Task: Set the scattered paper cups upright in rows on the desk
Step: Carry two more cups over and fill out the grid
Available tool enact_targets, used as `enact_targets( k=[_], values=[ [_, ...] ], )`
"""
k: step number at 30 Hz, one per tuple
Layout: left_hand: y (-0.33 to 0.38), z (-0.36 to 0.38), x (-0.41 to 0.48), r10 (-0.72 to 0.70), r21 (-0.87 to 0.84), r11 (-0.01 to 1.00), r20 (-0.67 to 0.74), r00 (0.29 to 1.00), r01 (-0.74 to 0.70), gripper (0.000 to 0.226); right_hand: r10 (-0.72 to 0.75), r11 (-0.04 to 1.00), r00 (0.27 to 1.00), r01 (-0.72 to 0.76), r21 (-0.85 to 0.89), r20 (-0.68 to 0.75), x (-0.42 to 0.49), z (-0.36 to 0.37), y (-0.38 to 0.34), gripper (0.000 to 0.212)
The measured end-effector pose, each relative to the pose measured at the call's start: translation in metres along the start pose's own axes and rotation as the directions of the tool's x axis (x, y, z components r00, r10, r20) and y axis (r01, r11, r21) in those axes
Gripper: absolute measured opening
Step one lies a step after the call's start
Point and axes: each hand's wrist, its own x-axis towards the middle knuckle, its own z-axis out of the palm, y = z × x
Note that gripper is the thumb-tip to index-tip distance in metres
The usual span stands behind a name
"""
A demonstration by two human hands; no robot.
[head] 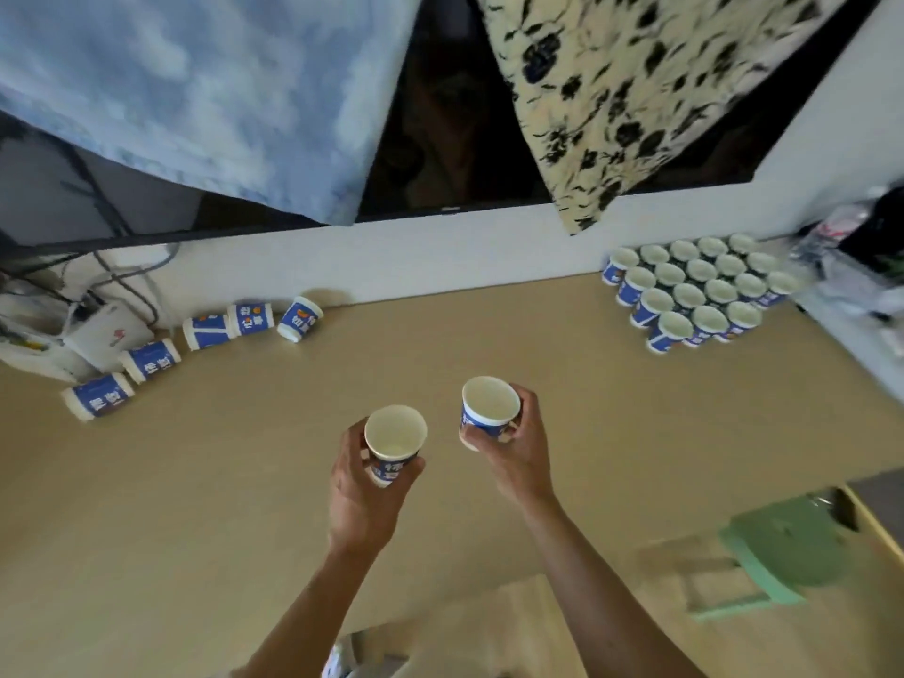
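Note:
Above the middle of the tan desk, each hand holds a blue-and-white paper cup with its mouth up. My left hand grips one cup round its side. My right hand grips the other cup. Several cups stand upright in tight rows at the desk's far right corner. Several more cups lie on their sides at the far left, near the wall; one of them is tilted.
A white box and cables sit at the far left edge. A blue cloth and a flowered cloth hang over a dark screen. Bags crowd the right edge. A green stool stands at lower right.

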Motion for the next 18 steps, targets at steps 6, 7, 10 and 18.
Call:
enact_targets(
  k=[6, 7, 10, 18],
  values=[
    [0.064, 0.087, -0.052, 0.048, -0.036, 0.998, 0.084, 0.995, -0.045, 0.065, -0.002, 0.998, 0.988, 0.011, 0.056, -0.155, -0.012, -0.122, 0.007, 0.065],
    [0.073, 0.101, -0.058, 0.047, -0.044, 0.998, 0.105, 0.993, -0.043, 0.064, 0.007, 0.997, 0.983, 0.007, 0.072, -0.182, -0.012, -0.140, 0.008, 0.065],
    [0.098, 0.141, -0.070, 0.061, -0.061, 0.997, 0.167, 0.984, -0.052, 0.066, 0.026, 0.995, 0.966, 0.000, 0.101, -0.256, -0.009, -0.190, 0.013, 0.064],
    [0.145, 0.266, -0.071, 0.116, -0.124, 0.989, 0.300, 0.947, -0.082, 0.065, 0.086, 0.992, 0.903, -0.040, 0.117, -0.422, 0.028, -0.307, 0.044, 0.064]
  ],
)
